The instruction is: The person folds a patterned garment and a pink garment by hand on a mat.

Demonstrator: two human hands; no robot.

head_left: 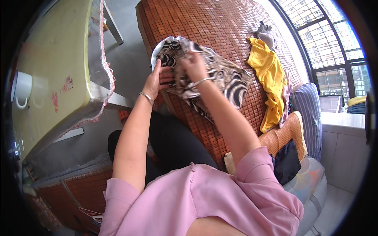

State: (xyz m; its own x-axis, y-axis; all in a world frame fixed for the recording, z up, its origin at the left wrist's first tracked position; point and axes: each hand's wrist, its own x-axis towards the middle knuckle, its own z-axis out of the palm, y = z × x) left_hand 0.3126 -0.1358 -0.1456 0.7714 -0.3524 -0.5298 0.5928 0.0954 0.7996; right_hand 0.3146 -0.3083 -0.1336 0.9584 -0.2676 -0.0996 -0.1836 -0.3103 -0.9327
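Observation:
A brown, black and cream animal-print garment (230, 80) with a white edge lies partly bunched on the brown tile mat (189, 19). My left hand (157, 78) is at the garment's left side, its fingers stretched and apart against the cloth. Over the middle of the garment is my right hand (193, 67), smeared by motion. Its fingers look bent, but whether they pinch the cloth does not show. Each wrist wears a bracelet.
Right of the garment lie a yellow garment (265, 74) and a grey one (266, 34). A striped cushion (309, 114) and a black cloth (288, 161) are nearer me. On the left stands a yellow-green table (51, 51) with a white mug (23, 88). A barred window (327, 35) is at right.

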